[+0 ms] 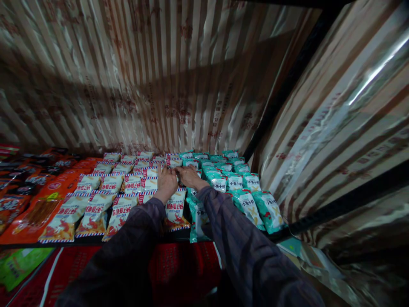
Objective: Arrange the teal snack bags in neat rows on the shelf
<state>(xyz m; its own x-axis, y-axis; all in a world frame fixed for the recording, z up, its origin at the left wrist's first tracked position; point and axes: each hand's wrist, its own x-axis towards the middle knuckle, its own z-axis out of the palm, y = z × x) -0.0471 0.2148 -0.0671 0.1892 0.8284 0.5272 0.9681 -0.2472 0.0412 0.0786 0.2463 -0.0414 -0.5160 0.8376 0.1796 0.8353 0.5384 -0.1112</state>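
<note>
My left hand (168, 184) reaches over the rows of white snack packets with red lettering and striped edges. Its fingers are stretched and slightly apart, touching the packets near the back. My right hand (190, 177) lies close beside it, fingers extended leftward where the white and teal packets meet. Just beyond the fingertips is a white snack packet (174, 163); neither hand is visibly wrapped around it. Teal snack packets (235, 183) fill the right side of the shelf. Below my left hand leans another white packet (175, 208). The undersides of my fingers are hidden.
Left of the white packets lie a large orange bag (38, 217) and several black-and-orange packets (12, 209). Striped plastic sheeting (179, 76) hangs behind and at the right. A dark metal post (287, 81) rises at the right corner. Red packaging (182, 264) sits below the shelf edge.
</note>
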